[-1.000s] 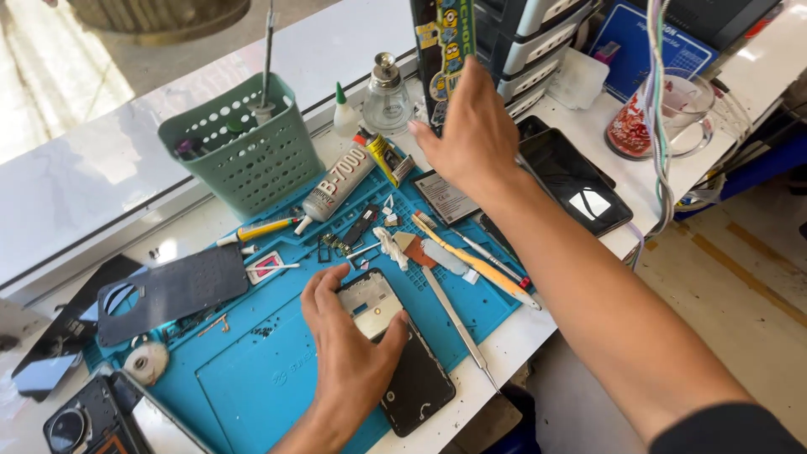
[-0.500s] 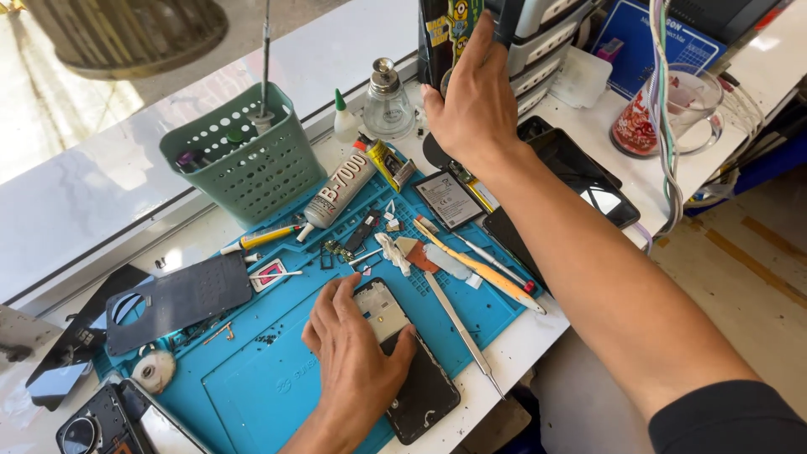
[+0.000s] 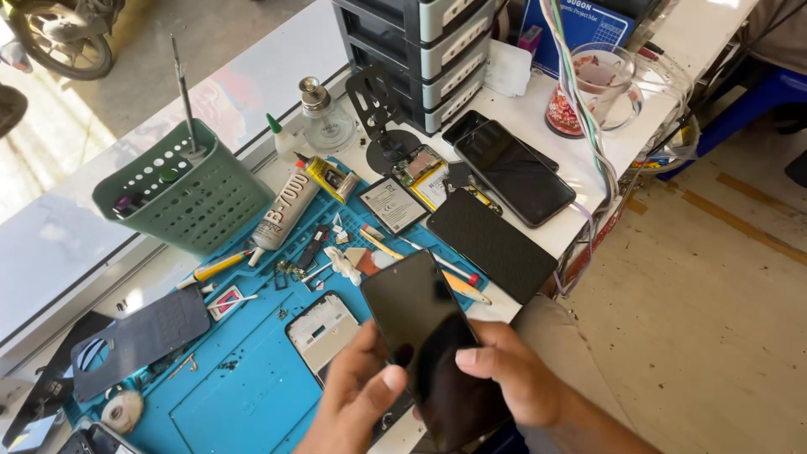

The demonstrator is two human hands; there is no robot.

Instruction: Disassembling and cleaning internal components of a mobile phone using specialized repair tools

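Head view, the only one, looks down on a repair bench where two hands share one black phone screen panel (image 3: 424, 336), lifted and tilted just above the near edge of one blue work mat (image 3: 244, 395). Left hand (image 3: 357, 395) is clamped on the panel's lower left edge, thumb lying on the glass and fingers curled beneath. Right hand (image 3: 517, 378) is clamped on the panel's right edge, thumb pressed on the dark face. Just left of the panel, one open phone frame (image 3: 324, 328) lies flat on the mat, its pale inside facing up.

Farther back on the mat lies one glue tube (image 3: 286, 214), slanting toward one green perforated basket (image 3: 185, 193) from which one thin metal rod stands up. One yellow-handled tool (image 3: 214, 267) lies below the basket. One small flat battery (image 3: 392, 204) rests at the mat's far corner, and one circuit board with a yellow sticker (image 3: 423, 175) sits just beside it.

On the white counter to the right, two dark phones (image 3: 513, 172) lie stacked and overlapping, and one black textured pad (image 3: 492, 244) lies just in front of them. One glass bottle with a metal cap (image 3: 324, 122) stands behind the tube, near one grey drawer cabinet (image 3: 429, 50). One clear glass cup (image 3: 601, 84) stands at the far right, with a bundle of coloured cables hanging past it. At the left edge lies one dark grey back cover (image 3: 139, 332)
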